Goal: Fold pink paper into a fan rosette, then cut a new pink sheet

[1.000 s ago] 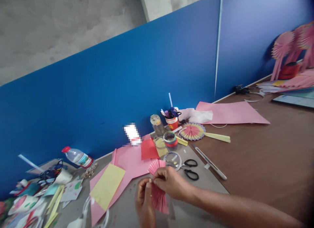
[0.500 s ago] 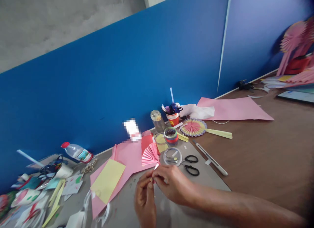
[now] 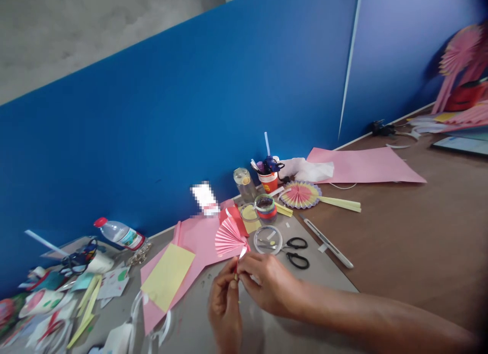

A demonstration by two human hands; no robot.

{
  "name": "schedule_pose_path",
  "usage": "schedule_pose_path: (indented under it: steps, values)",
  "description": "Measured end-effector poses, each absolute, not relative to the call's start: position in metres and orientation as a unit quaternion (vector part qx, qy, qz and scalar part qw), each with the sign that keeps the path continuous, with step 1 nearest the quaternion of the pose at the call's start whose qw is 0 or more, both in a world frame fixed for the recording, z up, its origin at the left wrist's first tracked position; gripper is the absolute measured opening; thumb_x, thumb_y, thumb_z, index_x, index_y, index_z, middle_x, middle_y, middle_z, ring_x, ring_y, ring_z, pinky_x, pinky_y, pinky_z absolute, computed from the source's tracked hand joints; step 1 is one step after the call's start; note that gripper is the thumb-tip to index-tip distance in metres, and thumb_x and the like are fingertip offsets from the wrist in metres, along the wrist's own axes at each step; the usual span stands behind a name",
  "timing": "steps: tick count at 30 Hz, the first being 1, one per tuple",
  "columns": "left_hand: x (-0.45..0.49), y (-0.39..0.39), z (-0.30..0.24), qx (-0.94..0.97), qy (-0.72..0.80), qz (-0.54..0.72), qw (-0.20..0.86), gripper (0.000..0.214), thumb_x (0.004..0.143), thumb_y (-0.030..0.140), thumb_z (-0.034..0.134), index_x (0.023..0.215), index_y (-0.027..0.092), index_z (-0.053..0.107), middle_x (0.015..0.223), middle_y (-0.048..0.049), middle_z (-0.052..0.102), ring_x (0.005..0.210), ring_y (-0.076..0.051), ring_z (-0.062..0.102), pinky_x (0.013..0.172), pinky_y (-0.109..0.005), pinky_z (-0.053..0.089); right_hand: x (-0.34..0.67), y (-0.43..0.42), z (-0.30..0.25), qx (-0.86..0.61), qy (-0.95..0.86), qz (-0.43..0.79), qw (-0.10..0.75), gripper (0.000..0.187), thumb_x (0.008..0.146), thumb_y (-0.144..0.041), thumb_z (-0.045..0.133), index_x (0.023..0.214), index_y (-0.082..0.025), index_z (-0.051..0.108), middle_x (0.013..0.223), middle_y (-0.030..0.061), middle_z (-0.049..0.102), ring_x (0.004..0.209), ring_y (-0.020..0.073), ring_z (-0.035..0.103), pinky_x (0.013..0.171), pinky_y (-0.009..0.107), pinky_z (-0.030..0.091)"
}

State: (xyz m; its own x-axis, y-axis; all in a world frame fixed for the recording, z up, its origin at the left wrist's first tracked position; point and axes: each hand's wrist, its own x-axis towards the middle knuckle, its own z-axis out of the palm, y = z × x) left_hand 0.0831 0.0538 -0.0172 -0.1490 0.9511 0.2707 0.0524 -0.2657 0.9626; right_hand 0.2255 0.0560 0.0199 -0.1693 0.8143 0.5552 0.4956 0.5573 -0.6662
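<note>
Pink pleated paper fan [image 3: 230,237] spreads just forward of left hand [image 3: 225,303] and right hand [image 3: 269,283]; both pinch toward its narrow end, exact grip partly obscured.

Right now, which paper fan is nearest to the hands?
The pink fan in front of the red paper. The purple-edged fan and the upright fans at far right are farther.

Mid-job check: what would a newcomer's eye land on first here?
Probably the blue partition filling the background. Next, the pink pleated paper, fanned out just beyond the left hand and right hand; then the round pleated fan to the right, near the red cup.
</note>
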Motion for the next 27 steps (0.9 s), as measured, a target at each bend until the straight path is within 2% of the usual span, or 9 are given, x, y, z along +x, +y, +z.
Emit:
schedule_pose_path:
  steps: [6, 13, 21, 27]
  values:
    - [0.0866, 0.0513, -0.0088, 0.569, 0.505, 0.567, 0.316, 0.013, 0.075, 0.03, 0.062, 0.079, 0.02, 0.069, 0.106, -0.0086, 0.07, 0.103, -0.027, 0.064, 0.083, -0.035, 0.054, 0.2266, 0.0552, 0.0226, -0.443, -0.75, 0.179, 0.458, 0.015, 0.08, -0.01, 0.046, 0.076, -0.017, 0.059, 0.074, 0.0044, 0.064, 0.064, 0.0128, 0.056, 0.058, 0.022, 0.037]
    - [0.0881, 0.053, -0.0088, 0.58, 0.506, 0.563, 0.301, 0.013, 0.077, 0.029, 0.059, 0.08, 0.021, 0.07, 0.105, -0.0072, 0.071, 0.102, -0.025, 0.065, 0.082, -0.034, 0.055, 0.2277, 0.0554, 0.0229, -0.441, -0.755, 0.185, 0.448, 0.015, 0.084, -0.013, 0.045, 0.076, -0.017, 0.058, 0.075, 0.0041, 0.063, 0.063, 0.0126, 0.055, 0.057, 0.022, 0.036]
    - [0.0876, 0.0521, -0.0092, 0.576, 0.519, 0.551, 0.308, 0.016, 0.077, 0.032, 0.06, 0.08, 0.02, 0.07, 0.107, -0.0091, 0.07, 0.101, -0.027, 0.064, 0.084, -0.036, 0.054, 0.2244, 0.0564, 0.0208, -0.458, -0.733, 0.201, 0.46, 0.013, 0.078, -0.008, 0.049, 0.072, -0.017, 0.057, 0.073, 0.003, 0.062, 0.062, 0.0116, 0.053, 0.057, 0.022, 0.034]
    - [0.0891, 0.052, -0.0069, 0.574, 0.521, 0.553, 0.306, 0.017, 0.077, 0.034, 0.059, 0.079, 0.022, 0.07, 0.103, -0.0067, 0.072, 0.096, -0.026, 0.066, 0.079, -0.036, 0.056, 0.2237, 0.0576, 0.0258, -0.465, -0.71, 0.246, 0.468, 0.016, 0.072, -0.004, 0.048, 0.064, -0.016, 0.056, 0.068, 0.0012, 0.06, 0.06, 0.01, 0.05, 0.056, 0.02, 0.034]
